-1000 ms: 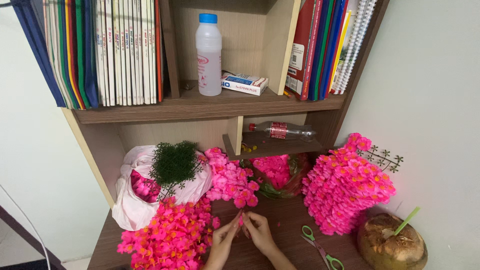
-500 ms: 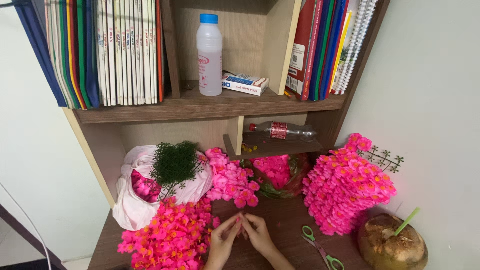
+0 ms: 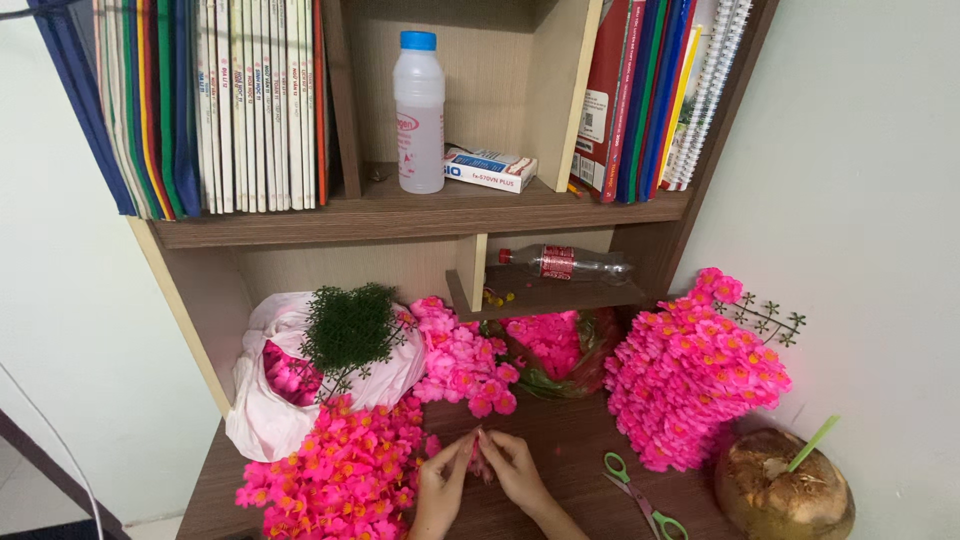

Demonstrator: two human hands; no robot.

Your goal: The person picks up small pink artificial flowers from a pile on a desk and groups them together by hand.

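1. Since the earlier frame, your hands have barely shifted; both stay at the desk's front edge.
2. Your left hand (image 3: 440,482) and right hand (image 3: 516,470) pinch one small pink flower (image 3: 478,456) between their fingertips.
3. That flower sits just right of the front pink flower pile (image 3: 340,478).
4. Green-handled scissors (image 3: 634,496) lie further right of the pile.

A white plastic bottle (image 3: 419,100) with a blue cap stands on the upper shelf; beside it lies a flat white-and-blue box (image 3: 490,168). Below, a clear bottle (image 3: 566,264) with a red label lies sideways.
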